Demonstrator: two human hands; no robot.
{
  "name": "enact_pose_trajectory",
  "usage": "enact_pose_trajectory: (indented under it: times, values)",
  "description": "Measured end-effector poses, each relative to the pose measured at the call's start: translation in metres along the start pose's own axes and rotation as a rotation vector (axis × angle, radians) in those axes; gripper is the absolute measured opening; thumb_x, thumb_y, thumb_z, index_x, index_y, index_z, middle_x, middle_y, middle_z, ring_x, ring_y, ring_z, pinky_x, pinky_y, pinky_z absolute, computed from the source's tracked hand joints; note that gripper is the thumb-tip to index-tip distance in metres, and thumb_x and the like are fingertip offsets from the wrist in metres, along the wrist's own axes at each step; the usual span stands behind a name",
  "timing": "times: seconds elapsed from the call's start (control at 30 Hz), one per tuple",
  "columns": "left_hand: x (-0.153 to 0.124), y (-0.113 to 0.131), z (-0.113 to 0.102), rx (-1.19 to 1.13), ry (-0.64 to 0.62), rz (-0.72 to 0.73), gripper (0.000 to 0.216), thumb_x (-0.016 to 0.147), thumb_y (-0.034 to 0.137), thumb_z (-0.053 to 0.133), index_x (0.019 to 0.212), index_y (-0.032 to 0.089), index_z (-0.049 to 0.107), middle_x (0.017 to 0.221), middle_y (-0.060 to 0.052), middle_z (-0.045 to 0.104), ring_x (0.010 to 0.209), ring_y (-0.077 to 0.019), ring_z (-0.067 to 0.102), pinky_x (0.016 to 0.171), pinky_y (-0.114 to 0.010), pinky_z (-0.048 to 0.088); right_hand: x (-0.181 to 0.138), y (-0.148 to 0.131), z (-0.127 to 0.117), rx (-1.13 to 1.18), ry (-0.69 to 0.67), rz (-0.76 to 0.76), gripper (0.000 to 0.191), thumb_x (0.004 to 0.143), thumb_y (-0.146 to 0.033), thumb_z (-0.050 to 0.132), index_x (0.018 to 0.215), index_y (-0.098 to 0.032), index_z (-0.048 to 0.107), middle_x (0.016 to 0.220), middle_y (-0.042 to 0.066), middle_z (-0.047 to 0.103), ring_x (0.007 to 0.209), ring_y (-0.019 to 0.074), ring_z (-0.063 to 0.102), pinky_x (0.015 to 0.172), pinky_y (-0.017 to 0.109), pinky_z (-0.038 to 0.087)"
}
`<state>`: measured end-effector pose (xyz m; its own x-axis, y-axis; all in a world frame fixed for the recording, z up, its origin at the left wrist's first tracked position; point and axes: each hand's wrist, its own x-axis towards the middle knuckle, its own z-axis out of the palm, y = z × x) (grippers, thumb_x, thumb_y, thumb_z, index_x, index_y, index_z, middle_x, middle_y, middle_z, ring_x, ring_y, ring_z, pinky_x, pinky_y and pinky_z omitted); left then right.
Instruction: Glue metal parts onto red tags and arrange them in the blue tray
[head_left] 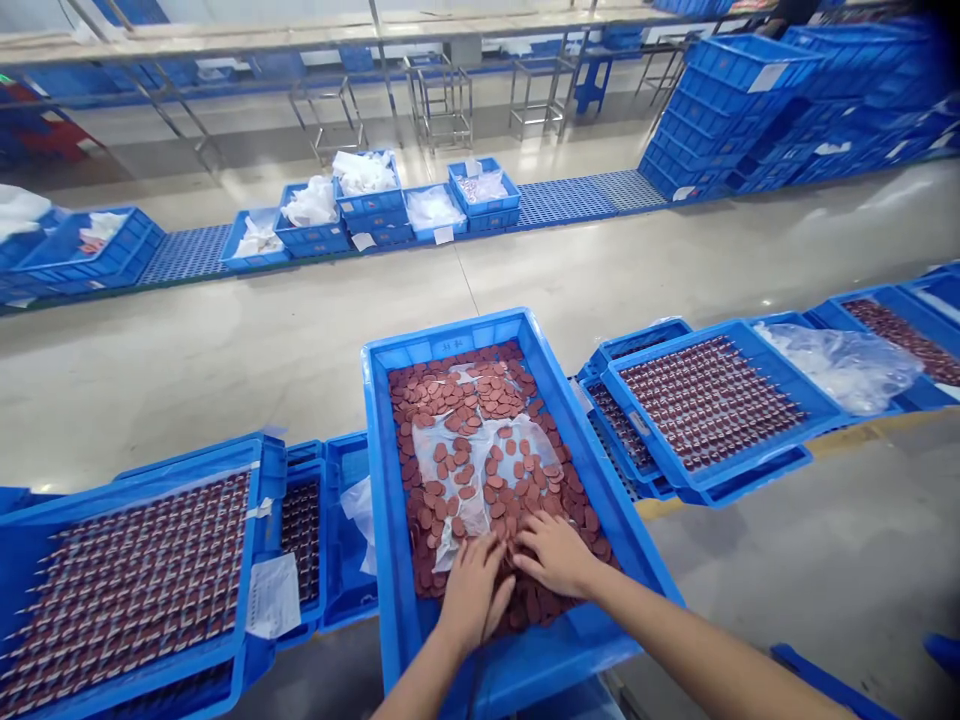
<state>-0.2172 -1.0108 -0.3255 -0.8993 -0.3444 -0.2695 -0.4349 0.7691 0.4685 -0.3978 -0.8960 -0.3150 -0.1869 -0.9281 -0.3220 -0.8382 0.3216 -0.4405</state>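
Observation:
A long blue tray is in front of me, strewn with many flat, oval, reddish-brown discs. Under and among the discs, thin whitish plastic sheeting shows in the middle. Near the tray's close end, my left hand rests on the discs with its thumb apart from the fingers. My right hand lies beside it, fingers spread over the discs and pointing toward the left hand. The fingertips of both hands nearly meet, and some discs between them are hidden.
To the left, a blue tray holds rows of dark red parts with pins, a paper label at its edge. Similar trays and a clear plastic bag lie to the right. Bins and stacked crates stand beyond the aisle.

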Motion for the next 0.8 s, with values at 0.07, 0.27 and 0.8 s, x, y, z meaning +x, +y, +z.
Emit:
enact_pose_trajectory:
  times: [0.07, 0.27, 0.8]
  values:
    - [-0.015, 0.002, -0.001, -0.007, -0.01, -0.048, 0.044, 0.091, 0.034, 0.055, 0.134, 0.028, 0.062, 0.148, -0.006, 0.056, 0.137, -0.0263, 0.049, 0.116, -0.044, 0.037, -0.009, 0.002, -0.005, 0.017, -0.002, 0.053, 0.033, 0.098, -0.043, 0.059, 0.12, -0.018, 0.062, 0.125, 0.01, 0.061, 0.113, 0.025, 0.06, 0.097, 0.048, 0.051]
    - [0.005, 0.002, -0.008, -0.017, 0.005, -0.228, 0.056, 0.093, 0.031, 0.048, 0.148, 0.019, 0.046, 0.163, -0.016, 0.032, 0.15, -0.0372, 0.023, 0.12, -0.064, 0.013, 0.008, 0.002, -0.005, 0.046, 0.043, 0.232, 0.049, 0.097, -0.04, 0.061, 0.141, -0.023, 0.049, 0.154, 0.012, 0.037, 0.138, 0.0345, 0.038, 0.114, 0.062, 0.032]
    - [-0.015, 0.003, 0.032, -0.16, 0.096, -1.102, 0.05, 0.092, 0.046, 0.06, 0.135, 0.021, 0.053, 0.143, -0.013, 0.052, 0.125, -0.0318, 0.053, 0.103, -0.056, 0.045, -0.031, 0.004, 0.023, 0.277, 0.019, 0.976, 0.049, 0.096, -0.043, 0.061, 0.139, -0.02, 0.05, 0.147, 0.013, 0.045, 0.13, 0.033, 0.048, 0.105, 0.058, 0.044]
